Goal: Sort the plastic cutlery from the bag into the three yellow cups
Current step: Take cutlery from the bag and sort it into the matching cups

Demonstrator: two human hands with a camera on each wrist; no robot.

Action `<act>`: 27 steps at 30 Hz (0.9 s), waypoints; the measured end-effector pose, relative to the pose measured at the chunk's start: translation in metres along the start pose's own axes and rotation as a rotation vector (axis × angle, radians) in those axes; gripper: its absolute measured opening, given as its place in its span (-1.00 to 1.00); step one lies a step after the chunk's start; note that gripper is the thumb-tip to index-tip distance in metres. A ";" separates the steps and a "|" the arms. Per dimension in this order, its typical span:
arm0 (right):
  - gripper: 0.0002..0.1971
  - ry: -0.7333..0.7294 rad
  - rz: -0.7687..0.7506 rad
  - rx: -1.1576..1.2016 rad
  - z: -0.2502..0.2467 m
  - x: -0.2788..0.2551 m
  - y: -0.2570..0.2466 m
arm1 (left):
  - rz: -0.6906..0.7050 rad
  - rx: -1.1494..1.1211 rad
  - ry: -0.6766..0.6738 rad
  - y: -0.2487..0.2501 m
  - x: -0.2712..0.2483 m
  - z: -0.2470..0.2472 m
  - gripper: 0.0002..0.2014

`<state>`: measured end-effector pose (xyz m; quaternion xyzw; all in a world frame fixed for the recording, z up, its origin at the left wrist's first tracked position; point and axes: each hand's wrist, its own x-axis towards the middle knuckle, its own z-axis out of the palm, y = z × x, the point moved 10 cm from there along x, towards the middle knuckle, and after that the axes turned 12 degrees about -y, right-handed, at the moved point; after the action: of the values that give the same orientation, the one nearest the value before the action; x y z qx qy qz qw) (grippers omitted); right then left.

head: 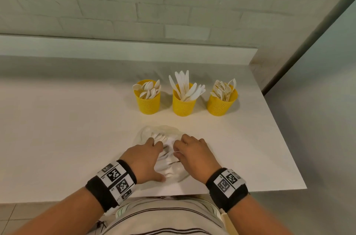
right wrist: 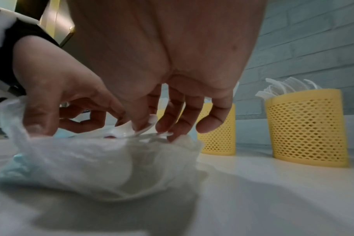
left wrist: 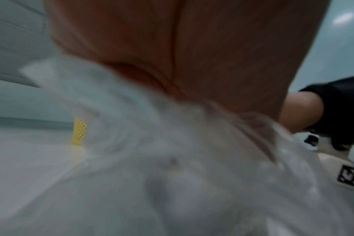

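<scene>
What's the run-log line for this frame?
stage: picking from bag | left hand: holds bag | right hand: pinches white piece | cups: part-filled

A white counter [head: 77, 138] fills the middle of the head view, its near edge running across the bottom and its right corner cut off against a pale floor [head: 317, 119]. Behind it runs a low raised ledge [head: 115, 48], and above that a wall [head: 134, 3] of white-painted brick. To the right, a plain wall panel [head: 300, 42] slants away with a dark strip along its edge. Pale floor tiles show at the lower left. The light is soft and even.
</scene>
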<state>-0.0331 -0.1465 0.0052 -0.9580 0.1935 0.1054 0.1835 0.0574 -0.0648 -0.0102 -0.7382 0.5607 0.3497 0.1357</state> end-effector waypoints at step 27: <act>-0.90 0.187 -0.047 0.197 0.000 -0.029 0.021 | -0.015 0.027 0.131 0.011 0.007 0.001 -0.35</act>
<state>-0.0678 -0.1545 0.0070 -0.9452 0.1965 -0.0083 0.2604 0.0479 -0.0726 -0.0134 -0.7617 0.5677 0.2920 0.1113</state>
